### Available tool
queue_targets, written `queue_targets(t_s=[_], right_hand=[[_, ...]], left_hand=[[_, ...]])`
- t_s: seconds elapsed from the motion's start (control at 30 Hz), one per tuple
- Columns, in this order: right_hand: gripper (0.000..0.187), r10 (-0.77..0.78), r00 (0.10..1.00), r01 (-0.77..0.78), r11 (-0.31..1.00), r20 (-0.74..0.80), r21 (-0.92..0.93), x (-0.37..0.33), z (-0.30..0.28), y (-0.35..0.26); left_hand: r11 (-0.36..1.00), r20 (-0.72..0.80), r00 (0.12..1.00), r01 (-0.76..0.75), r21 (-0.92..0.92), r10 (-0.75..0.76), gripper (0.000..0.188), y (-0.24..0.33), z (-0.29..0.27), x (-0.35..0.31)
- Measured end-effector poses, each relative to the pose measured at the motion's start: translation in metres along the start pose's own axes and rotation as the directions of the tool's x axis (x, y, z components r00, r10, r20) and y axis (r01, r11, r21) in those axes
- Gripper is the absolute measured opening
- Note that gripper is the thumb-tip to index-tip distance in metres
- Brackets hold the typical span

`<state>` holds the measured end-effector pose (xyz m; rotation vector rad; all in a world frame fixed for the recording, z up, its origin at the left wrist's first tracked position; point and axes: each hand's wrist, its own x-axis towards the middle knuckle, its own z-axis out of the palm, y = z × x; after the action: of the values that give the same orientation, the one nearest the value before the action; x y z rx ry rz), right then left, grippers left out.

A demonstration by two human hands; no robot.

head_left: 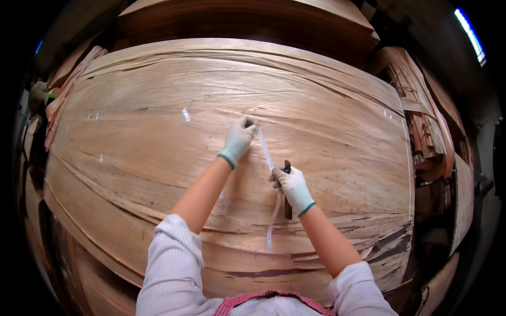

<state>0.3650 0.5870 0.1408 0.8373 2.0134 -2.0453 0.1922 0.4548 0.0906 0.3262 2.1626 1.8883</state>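
A strip of white tape (266, 150) stretches between my two gloved hands above a wide sheet of wood veneer (158, 89). My left hand (240, 137), in a white glove with a green cuff, pinches the strip's upper end. Closer to me, my right hand (293, 185) grips a dark-handled tool (288, 209), perhaps a knife; its blade cannot be made out. The tape also passes through the right fingers, and its loose tail (271, 231) hangs down toward the veneer. Short pieces of white tape (186, 115) stick to the sheet left of my hands.
Another veneer stack (247, 21) stands beyond the far edge. Folded veneer scraps (421, 116) hang at the right side, and more (68, 95) at the left. Dark splits (390, 245) run through the sheet's near right corner. A bright light strip (470, 36) shows at upper right.
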Motion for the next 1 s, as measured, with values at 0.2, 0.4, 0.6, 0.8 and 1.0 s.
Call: queue_targets(t_s=[0.2, 0.4, 0.6, 0.8, 1.0], right_hand=[[0.016, -0.035, 0.980, 0.034, 0.999, -0.196, -0.008, 0.123, -0.029, -0.005], [0.013, 0.049, 0.967, -0.040, 0.998, -0.249, 0.040, 0.147, -0.015, -0.009], [0.018, -0.466, 0.881, 0.173, 0.472, -0.078, -0.865, 0.177, -0.068, -0.020], [0.014, -0.092, 0.964, 0.047, 0.982, -0.249, -0.182, 0.223, -0.168, -0.087], [0.015, -0.017, 0.969, -0.014, 0.992, -0.248, -0.123, 0.255, -0.169, -0.055]], left_hand=[[0.673, -0.130, 0.914, -0.181, 0.717, 0.384, 0.015, -0.002, 0.058, 0.122], [0.555, -0.194, 0.894, -0.071, 0.829, 0.405, 0.017, -0.021, 0.064, 0.155], [0.443, 0.065, 0.968, -0.170, 0.880, 0.241, 0.053, -0.032, 0.060, 0.141], [0.428, 0.144, 0.938, -0.276, 0.861, 0.315, 0.037, 0.000, 0.105, 0.166], [0.369, 0.459, 0.768, -0.625, 0.688, 0.447, 0.047, -0.022, 0.182, 0.185]])
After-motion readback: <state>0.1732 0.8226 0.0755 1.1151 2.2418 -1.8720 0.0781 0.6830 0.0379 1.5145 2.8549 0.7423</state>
